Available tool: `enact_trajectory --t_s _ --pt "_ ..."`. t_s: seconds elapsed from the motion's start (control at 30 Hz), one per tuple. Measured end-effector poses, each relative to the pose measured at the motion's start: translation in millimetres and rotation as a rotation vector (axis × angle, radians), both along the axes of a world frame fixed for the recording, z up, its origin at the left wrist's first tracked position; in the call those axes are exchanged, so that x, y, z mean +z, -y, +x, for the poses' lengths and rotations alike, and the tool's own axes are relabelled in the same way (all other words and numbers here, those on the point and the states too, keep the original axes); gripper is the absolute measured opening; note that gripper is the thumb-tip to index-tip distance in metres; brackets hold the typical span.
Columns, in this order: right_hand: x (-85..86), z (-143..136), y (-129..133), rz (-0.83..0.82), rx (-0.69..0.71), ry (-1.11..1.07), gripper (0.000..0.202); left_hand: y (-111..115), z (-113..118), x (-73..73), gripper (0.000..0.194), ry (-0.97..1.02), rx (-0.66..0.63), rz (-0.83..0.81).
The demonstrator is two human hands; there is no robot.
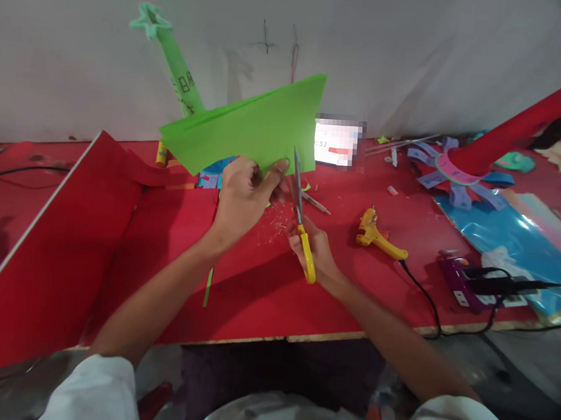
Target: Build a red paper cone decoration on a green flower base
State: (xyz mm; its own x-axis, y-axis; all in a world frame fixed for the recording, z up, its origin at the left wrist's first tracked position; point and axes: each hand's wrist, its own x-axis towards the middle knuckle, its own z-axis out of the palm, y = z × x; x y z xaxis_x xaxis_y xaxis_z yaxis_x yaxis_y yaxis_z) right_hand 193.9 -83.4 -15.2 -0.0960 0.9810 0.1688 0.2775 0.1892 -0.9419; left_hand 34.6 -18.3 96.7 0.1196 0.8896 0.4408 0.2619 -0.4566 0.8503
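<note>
My left hand [246, 192] grips the lower edge of a green paper [252, 129], thumb in front. The paper looks folded or layered along its top edge and is held up above the red table. Yellow-handled scissors [306, 253] are in my right hand [317, 247], with the blades pointing up. The blades are at the paper's lower right part, just right of my left thumb; whether they are cutting into it I cannot tell. A narrow green strip [208, 288] lies below my left forearm.
A large red board [64, 247] stands tilted at the left. Right of my hands lie a yellow glue gun [378, 236] and a purple power strip [466, 285] with cables. A lit screen [335, 140], a green tube [177, 67] and a red cone [508, 135] are farther back.
</note>
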Motion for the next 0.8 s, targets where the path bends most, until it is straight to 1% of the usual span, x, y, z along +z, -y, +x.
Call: enact_trajectory --t_s 0.2,0.37,0.53,0.8 --pt "6.8 3 2 0.003 -0.017 -0.017 0.052 3 2 -0.8 0.052 -0.008 -0.003 -0.011" --pt "5.0 4 2 -0.006 -0.023 -0.023 0.053 6 3 1.5 0.052 0.019 -0.025 -0.035" --pt "3.9 4 3 -0.029 -0.033 -0.022 0.052 6 2 2.8 0.053 0.005 -0.018 -0.043" --pt "12.7 5 5 -0.040 -0.043 -0.001 0.053 5 1 2.3 0.049 -0.013 0.004 -0.049"
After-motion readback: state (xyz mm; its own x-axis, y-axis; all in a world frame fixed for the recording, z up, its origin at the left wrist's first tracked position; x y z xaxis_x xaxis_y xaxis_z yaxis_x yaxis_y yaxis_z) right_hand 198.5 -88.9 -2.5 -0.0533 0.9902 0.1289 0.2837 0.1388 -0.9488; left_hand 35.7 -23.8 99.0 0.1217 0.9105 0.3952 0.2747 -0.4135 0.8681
